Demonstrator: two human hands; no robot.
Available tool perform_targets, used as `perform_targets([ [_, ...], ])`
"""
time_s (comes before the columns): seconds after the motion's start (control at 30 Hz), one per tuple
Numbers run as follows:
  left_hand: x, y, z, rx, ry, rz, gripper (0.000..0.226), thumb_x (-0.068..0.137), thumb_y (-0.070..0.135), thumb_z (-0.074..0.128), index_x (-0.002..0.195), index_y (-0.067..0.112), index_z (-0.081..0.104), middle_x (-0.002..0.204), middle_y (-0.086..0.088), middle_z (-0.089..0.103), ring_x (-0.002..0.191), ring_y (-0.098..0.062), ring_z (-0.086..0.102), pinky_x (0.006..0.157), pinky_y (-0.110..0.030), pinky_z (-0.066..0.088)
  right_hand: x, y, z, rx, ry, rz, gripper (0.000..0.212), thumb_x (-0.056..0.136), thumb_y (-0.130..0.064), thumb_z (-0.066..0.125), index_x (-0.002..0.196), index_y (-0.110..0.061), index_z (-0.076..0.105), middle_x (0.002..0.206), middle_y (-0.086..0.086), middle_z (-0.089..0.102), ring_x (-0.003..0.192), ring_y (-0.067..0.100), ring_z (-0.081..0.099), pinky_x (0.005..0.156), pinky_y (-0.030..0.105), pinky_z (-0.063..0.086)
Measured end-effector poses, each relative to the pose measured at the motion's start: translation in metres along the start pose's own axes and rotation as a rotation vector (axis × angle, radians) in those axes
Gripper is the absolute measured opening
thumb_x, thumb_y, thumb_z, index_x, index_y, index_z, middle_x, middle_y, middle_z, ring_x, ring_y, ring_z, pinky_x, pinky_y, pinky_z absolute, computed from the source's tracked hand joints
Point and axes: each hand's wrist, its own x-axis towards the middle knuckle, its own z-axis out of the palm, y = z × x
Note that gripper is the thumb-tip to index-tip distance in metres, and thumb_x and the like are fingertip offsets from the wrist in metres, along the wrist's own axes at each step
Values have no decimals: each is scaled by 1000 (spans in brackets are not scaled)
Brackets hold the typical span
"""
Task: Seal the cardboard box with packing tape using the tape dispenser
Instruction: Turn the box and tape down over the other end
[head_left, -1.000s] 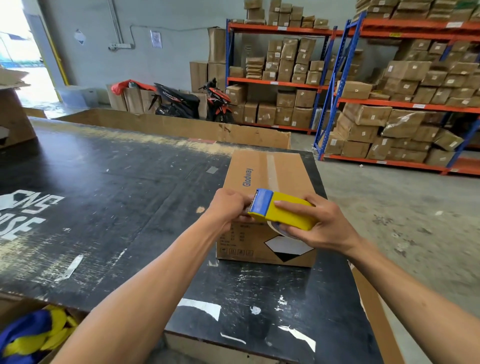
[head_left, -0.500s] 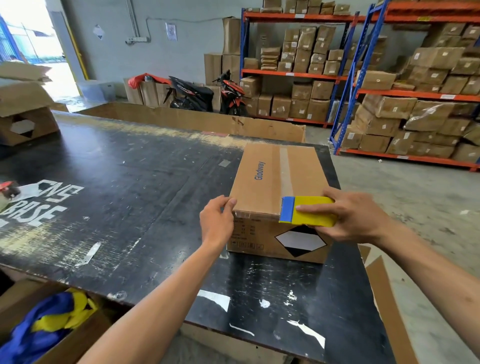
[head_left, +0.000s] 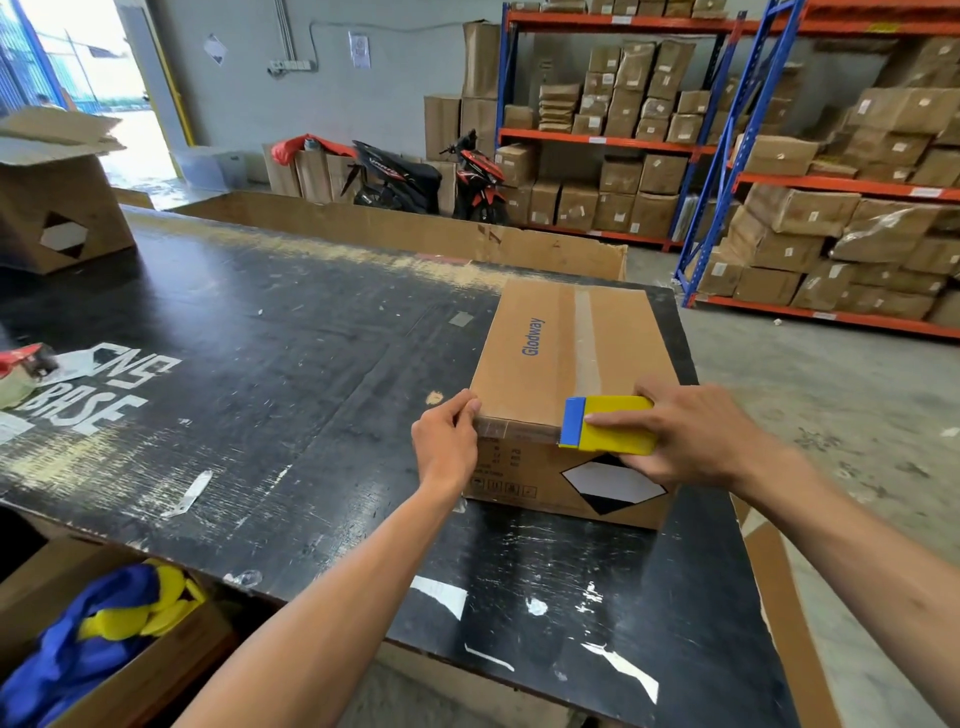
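A closed cardboard box (head_left: 524, 353) printed "Glodway" sits at the right end of a black table (head_left: 270, 364). A strip of clear tape (head_left: 587, 343) runs along its top seam. My right hand (head_left: 696, 436) grips a yellow and blue tape dispenser (head_left: 608, 422) pressed on the box's near top edge. A short length of tape (head_left: 519, 429) lies along that edge from the dispenser to the left corner. My left hand (head_left: 447, 441) presses on that near left corner, thumb on top.
An open cardboard box (head_left: 62, 208) stands at the table's far left, with a red tape roll (head_left: 26, 364) nearer. A box of blue and yellow cloth (head_left: 104, 639) sits below the near edge. Cardboard sheets line the far side and right side. Shelving with cartons and two motorbikes stand behind.
The dispenser has come down from above the box onto the near top edge and slid right, leaving tape along the edge. My left hand moved to the box's near left corner.
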Motion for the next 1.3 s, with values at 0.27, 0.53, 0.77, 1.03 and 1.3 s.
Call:
perform_targets([
  [0.27, 2, -1, -3, -3, -14, 33, 20, 98, 20, 62, 113, 16, 76, 88, 18, 68, 86, -7, 62, 84, -27, 52, 2, -5, -3, 6, -17, 25, 46, 70, -53, 70, 115, -45, 72, 73, 1, 54, 45, 21, 51, 41, 22, 28],
  [0.53, 23, -9, -7, 204, -47, 192, 89, 91, 26, 71, 158, 14, 13, 164, -11, 17, 137, -26, 40, 112, -40, 39, 3, -8, -2, -20, -39, 53, 50, 65, -47, 85, 113, -44, 73, 70, 1, 56, 45, 21, 51, 44, 20, 24],
  [0.77, 42, 22, -9, 663, -335, 1073, 53, 102, 20, 46, 152, 4, 34, 160, -16, 30, 146, -31, 31, 119, -49, 27, 9, -6, -1, -11, -39, 77, 47, 67, -51, 80, 113, -48, 72, 71, -1, 56, 49, 21, 55, 44, 23, 28],
  [1.03, 64, 8, 17, 1037, -735, 1294, 71, 104, 52, 15, 158, 8, 6, 166, -10, 0, 154, -20, -2, 125, -41, 3, 11, -8, -3, -17, -14, 68, 45, 67, -53, 77, 112, -48, 72, 72, 0, 58, 50, 23, 58, 46, 23, 30],
  [1.3, 67, 0, 20, 996, -812, 1147, 78, 101, 62, 17, 158, 14, -4, 165, -9, -3, 152, -17, -1, 125, -32, 0, 13, -6, 0, -56, -25, 48, 48, 65, -51, 85, 111, -48, 73, 72, 0, 57, 48, 21, 55, 47, 20, 22],
])
